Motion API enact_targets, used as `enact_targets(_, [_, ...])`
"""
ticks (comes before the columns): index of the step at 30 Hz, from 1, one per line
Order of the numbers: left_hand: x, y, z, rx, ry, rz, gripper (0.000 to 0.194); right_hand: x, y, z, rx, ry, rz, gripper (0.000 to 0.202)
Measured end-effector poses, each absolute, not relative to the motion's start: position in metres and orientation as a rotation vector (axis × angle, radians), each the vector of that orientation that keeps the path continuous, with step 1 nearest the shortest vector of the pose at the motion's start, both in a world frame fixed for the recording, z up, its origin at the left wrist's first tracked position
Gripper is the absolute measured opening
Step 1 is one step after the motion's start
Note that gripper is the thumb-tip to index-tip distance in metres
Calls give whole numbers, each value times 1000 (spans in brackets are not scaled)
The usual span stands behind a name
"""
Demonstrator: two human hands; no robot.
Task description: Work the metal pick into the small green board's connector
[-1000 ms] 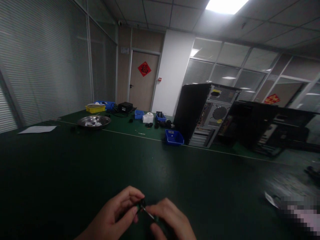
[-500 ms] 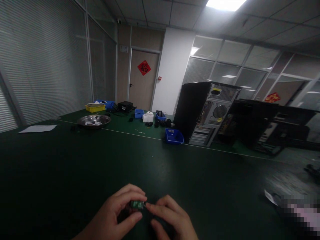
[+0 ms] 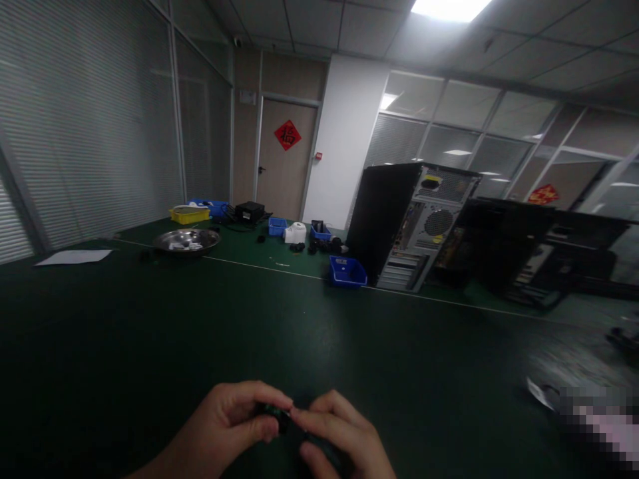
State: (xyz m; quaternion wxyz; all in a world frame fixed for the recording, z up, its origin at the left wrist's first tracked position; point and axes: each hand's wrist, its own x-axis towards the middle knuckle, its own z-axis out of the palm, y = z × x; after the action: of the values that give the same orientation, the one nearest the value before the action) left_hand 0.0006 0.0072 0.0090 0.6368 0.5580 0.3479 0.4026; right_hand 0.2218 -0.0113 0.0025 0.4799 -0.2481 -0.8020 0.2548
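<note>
Near the bottom centre of the head view, my left hand (image 3: 234,422) pinches a small green circuit board (image 3: 273,411) between thumb and fingers. The board is tilted, so mostly its dark edge shows. Close on its right, my right hand (image 3: 344,432) is closed round a dark slim tool (image 3: 323,444), mostly hidden by the fingers; its exact kind cannot be made out. The right fingertips meet the left ones at the board's right end. Both hands are just above the dark green tabletop (image 3: 249,332).
A blue bin (image 3: 348,273) stands before a black computer tower (image 3: 394,219). Farther left are a steel bowl (image 3: 186,242) with white pieces, a yellow tray (image 3: 190,215) and a paper sheet (image 3: 72,257). Clear plastic (image 3: 574,366) lies at the right.
My left hand has turned the circuit board, so its green face shows less than before. The left fingers have drawn closer together round it. My right hand has barely moved.
</note>
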Motion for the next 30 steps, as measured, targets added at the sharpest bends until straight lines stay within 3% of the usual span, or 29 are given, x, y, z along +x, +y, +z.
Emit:
enact_targets(10, [1, 5, 14, 1275, 903, 944, 22, 223, -9, 9, -685, -2027, 681, 24])
enact_targets(18, [-3, 2, 16, 1341, 743, 790, 37, 226, -8, 11, -667, -2141, 765, 25])
enact_targets(25, [-2, 4, 5, 1168, 536, 840, 22, 222, -11, 22, -637, -2094, 725, 23])
enact_targets(30, [1, -4, 17, 1533, 757, 853, 35, 220, -12, 23, -649, -2058, 800, 22])
